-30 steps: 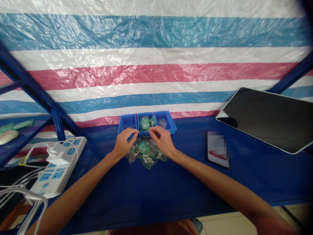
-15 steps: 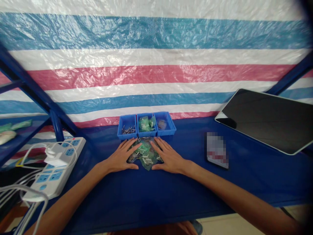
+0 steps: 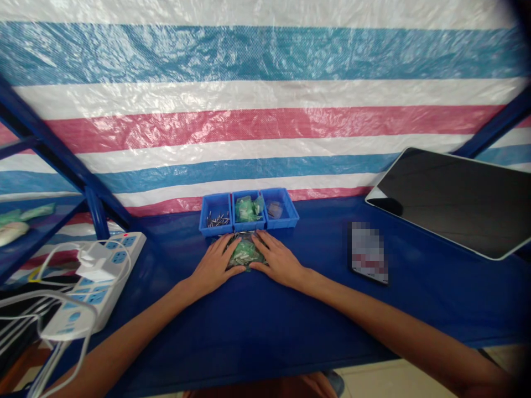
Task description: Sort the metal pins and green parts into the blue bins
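Note:
A heap of small green plastic bags (image 3: pixel 245 251) with pale and metallic pieces lies on the blue table, just in front of three blue bins. My left hand (image 3: pixel 213 264) presses against the heap's left side, its thumb apart from the other fingers. On the right side my right hand (image 3: pixel 279 260) rests in the same way, fingers stretched along the heap. Part of the heap is hidden under the fingers. Thin metal pins lie in the left bin (image 3: pixel 203 225), green bags in the middle bin (image 3: pixel 249 226), and small clear bags in the right bin (image 3: pixel 286 222).
To the left stands a white power strip (image 3: pixel 108 287) with an adapter (image 3: pixel 99 264) and looping white cables. A phone-like device (image 3: pixel 369 254), partly pixelated, lies at right. Beyond it is a large dark-screened panel (image 3: pixel 456 199). A striped plastic sheet (image 3: pixel 265 121) hangs behind the table.
Both hands have moved inward, towards each other. The heap of bags between them is squeezed narrower, and its front edge is further from me.

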The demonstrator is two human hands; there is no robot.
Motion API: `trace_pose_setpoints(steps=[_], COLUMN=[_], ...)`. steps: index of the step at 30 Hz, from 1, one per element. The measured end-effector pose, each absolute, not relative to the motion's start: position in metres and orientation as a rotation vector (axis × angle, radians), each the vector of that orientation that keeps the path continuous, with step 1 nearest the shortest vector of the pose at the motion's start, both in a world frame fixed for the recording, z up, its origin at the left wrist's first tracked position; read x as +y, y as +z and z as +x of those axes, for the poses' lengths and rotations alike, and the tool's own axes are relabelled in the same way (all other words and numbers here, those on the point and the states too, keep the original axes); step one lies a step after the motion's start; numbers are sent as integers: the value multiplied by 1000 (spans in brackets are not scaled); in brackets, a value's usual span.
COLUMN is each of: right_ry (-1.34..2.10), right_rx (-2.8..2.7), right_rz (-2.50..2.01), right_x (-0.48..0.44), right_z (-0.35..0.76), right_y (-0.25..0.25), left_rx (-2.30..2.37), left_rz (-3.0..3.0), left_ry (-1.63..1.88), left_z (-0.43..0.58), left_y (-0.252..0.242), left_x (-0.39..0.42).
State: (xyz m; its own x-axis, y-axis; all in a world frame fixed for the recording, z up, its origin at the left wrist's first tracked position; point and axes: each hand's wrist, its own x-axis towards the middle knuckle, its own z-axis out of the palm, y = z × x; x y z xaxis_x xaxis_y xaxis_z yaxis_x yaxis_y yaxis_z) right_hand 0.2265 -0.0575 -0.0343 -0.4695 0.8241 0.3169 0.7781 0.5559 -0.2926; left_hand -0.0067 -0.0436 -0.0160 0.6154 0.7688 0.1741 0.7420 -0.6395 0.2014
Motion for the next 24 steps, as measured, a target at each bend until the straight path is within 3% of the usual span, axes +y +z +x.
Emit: trace_pose_setpoints(steps=[24], right_ry=[303], right_rx=[-2106], right_rz=[-1219], right_x=[-58], right_z=[233], right_y=[-29], left_rx=[1428], left_rz=[2632], left_ry=[613], left_z=[7], left_y=[-14], left_x=[-51])
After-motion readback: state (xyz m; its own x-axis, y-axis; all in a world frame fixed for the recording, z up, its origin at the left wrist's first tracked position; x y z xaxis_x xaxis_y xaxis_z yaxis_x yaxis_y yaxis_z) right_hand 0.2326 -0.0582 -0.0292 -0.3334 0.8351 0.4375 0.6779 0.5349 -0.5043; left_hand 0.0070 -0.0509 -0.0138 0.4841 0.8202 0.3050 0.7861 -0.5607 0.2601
